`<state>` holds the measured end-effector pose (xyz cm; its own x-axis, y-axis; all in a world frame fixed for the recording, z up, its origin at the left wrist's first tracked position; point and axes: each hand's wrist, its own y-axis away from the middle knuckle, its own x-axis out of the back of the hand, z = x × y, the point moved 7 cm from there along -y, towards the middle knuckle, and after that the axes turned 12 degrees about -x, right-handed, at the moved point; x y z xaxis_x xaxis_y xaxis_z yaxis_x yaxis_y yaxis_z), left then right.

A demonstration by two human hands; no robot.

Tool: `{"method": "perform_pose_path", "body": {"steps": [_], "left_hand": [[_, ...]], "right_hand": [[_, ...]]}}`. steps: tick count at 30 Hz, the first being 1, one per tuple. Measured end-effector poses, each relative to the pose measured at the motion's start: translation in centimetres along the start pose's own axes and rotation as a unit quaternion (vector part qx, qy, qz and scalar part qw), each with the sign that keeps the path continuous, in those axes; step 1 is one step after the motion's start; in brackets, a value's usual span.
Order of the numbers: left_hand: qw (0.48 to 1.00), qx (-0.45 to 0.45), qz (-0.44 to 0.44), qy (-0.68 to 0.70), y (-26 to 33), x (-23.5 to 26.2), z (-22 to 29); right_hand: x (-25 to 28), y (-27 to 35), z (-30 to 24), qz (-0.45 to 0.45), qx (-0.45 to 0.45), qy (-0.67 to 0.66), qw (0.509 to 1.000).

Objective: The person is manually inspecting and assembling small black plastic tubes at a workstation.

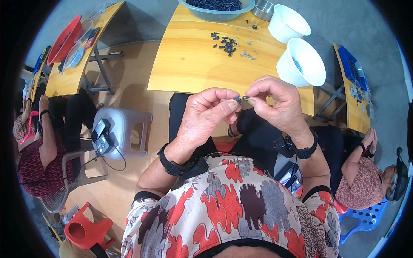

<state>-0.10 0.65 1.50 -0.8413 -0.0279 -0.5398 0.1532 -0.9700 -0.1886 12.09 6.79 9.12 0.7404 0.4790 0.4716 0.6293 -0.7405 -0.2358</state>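
Observation:
Just beyond the near edge of the wooden table (180,64), my two hands meet over my lap. My left hand (204,114) pinches a small dark cylindrical piece (238,99) between thumb and forefinger. Close against it, my right hand (277,103) pinches a tiny dark piece (245,97) with a light spot; whether the two are joined I cannot tell. On the tabletop lie a loose pile of short black cylindrical pieces (228,46) and several small pale pieces (248,55).
A wide basin (200,13) of dark pieces, a metal bowl (263,10) and two white buckets (289,21) line the table's far and right side. A grey stool (116,118) holding black devices stands left. People sit at tables on both sides; a red chair (88,228) is lower left.

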Motion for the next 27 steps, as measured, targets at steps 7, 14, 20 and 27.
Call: {"method": "perform_pose_path", "body": {"steps": [7,14,20,27], "left_hand": [[1.0,0.004,-0.007,-0.011,-0.2,-0.3,-0.4],[0.998,-0.002,-0.029,-0.051,-0.1,-0.5,-0.3],[0.997,-0.004,-0.037,-0.06,-0.1,-0.8,-0.1],[0.998,0.0,-0.025,-0.054,-0.2,-0.7,-0.2]], "right_hand": [[0.2,0.0,-0.2,-0.005,-0.002,0.03,1.0],[-0.2,-0.2,-0.1,-0.039,-0.02,0.036,0.998],[-0.7,-0.1,1.5,-0.038,-0.032,-0.099,0.994],[-1.3,1.4,3.5,0.026,-0.125,-0.246,0.961]]}}
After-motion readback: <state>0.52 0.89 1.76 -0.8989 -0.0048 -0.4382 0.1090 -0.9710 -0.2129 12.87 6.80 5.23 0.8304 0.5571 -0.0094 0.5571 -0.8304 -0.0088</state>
